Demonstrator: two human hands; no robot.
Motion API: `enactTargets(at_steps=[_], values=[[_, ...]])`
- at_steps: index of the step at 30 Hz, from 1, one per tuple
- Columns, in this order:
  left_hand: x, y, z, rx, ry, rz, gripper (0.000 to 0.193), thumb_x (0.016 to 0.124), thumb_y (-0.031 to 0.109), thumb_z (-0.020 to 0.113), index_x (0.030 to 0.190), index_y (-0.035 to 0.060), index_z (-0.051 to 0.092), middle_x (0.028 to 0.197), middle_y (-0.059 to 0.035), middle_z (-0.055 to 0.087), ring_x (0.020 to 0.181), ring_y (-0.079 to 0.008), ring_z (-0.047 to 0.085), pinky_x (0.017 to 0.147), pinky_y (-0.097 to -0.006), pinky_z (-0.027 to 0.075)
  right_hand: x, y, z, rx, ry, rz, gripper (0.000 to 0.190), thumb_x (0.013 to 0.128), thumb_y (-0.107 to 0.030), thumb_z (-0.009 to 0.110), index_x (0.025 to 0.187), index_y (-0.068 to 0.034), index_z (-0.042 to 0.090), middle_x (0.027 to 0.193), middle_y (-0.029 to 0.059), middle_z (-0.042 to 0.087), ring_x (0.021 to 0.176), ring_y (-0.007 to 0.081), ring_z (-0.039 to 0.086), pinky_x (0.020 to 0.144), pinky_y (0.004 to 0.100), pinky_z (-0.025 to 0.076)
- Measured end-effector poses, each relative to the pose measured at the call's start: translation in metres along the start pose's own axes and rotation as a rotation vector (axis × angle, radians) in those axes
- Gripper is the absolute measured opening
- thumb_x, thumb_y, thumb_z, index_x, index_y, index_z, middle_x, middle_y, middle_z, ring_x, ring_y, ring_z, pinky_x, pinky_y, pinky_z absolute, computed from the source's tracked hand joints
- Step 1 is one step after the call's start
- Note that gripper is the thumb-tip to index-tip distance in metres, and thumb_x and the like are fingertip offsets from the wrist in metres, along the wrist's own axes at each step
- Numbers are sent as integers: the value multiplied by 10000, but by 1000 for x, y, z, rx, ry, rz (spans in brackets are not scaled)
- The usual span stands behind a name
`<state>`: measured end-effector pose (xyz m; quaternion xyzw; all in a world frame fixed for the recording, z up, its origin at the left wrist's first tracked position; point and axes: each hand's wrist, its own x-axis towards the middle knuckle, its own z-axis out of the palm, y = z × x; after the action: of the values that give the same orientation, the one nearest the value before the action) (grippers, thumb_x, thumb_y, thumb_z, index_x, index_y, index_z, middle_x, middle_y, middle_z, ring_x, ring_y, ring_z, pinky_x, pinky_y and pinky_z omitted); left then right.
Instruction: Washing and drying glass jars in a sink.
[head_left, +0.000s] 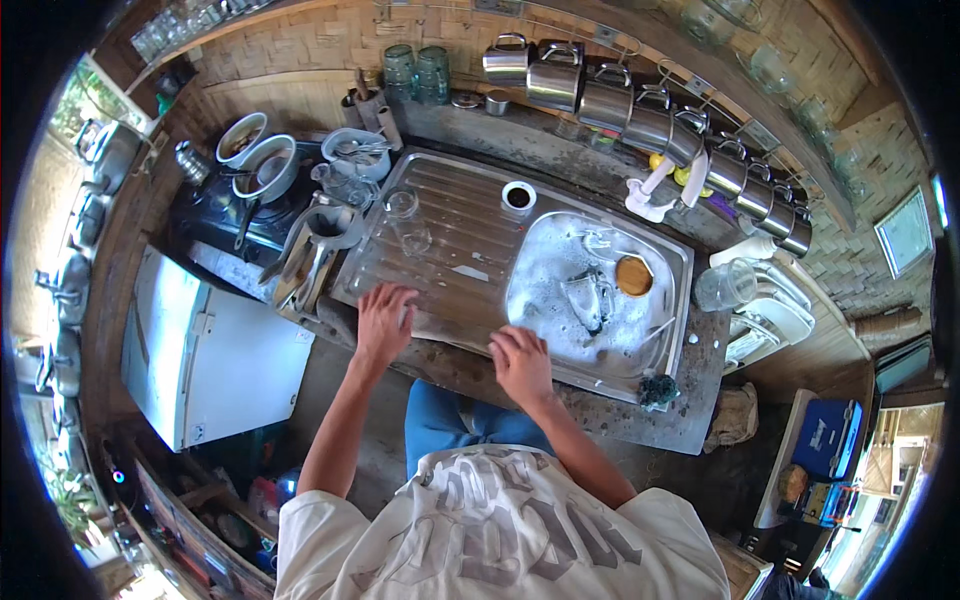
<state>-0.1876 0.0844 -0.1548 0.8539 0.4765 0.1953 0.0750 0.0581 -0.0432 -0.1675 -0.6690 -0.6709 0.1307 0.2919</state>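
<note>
My left hand (385, 319) is over the front edge of the ribbed steel drainboard (450, 225), with its thumb apart and nothing in it. My right hand (523, 362), fingers loosely bent and seemingly holding nothing, is by the near left corner of the sink basin (517, 247). White suds (547, 262) fill the basin. A clear glass mug (586, 298) lies partly sunk in them, with a round brown item (634, 276) to its right. Clear glassware (412, 236) rests on the drainboard. Near its back edge stands a white cup (518, 197) of dark liquid.
A dark scouring pad (658, 390) sits on the sink's near right corner. Right of the basin stands a clear jar (725, 285). Utensil holders (326, 225) and a stove with pans (266, 165) are at the left. Steel mugs (607, 105) hang along the back wall.
</note>
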Motion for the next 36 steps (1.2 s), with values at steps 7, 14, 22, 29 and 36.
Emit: enactTargets(at_steps=[7, 14, 22, 29, 36], values=[[-13, 18, -3, -199, -247, 136, 346, 778, 162, 718, 1114, 123, 646, 1185, -70, 578, 1156, -286, 527, 974, -430, 397, 1, 6, -3, 29, -111, 22, 160, 873, -227, 649, 1000, -132, 676, 1066, 8, 599, 1097, 225, 544, 875, 449, 400], [4, 9, -11, -170, -169, 289, 286, 803, 111, 686, 1081, 63, 639, 1061, -120, 622, 1036, -325, 582, 900, -437, 438, 25, 5, -24, 102, -118, 49, 149, 910, -198, 613, 973, -80, 679, 866, 75, 670, 889, 290, 628, 832, 420, 423], [23, 56, -66, -695, -556, -142, 310, 888, 292, 702, 937, -1, 613, 781, -154, 630, 707, -237, 584, 666, -359, 477, 60, 15, -108, 666, -332, 243, 254, 929, -237, 656, 1023, -4, 694, 865, 87, 715, 749, 122, 604, 701, 303, 480], [14, 75, -75, -925, -819, -245, 461, 819, 387, 777, 1027, -10, 666, 787, -20, 650, 727, -105, 568, 685, -259, 454, 76, 31, -118, 537, -312, 150, 228, 894, -180, 711, 1045, -14, 673, 921, 69, 728, 849, 119, 666, 717, 244, 493], [20, 97, -76, -1403, -495, -666, 416, 870, 267, 737, 1148, -20, 622, 886, -13, 661, 777, -76, 576, 698, -227, 455, 38, 7, -44, 1812, 221, 1043, 518, 905, -286, 694, 1291, -8, 489, 1231, 167, 597, 1027, 261, 640, 932, 378, 494]])
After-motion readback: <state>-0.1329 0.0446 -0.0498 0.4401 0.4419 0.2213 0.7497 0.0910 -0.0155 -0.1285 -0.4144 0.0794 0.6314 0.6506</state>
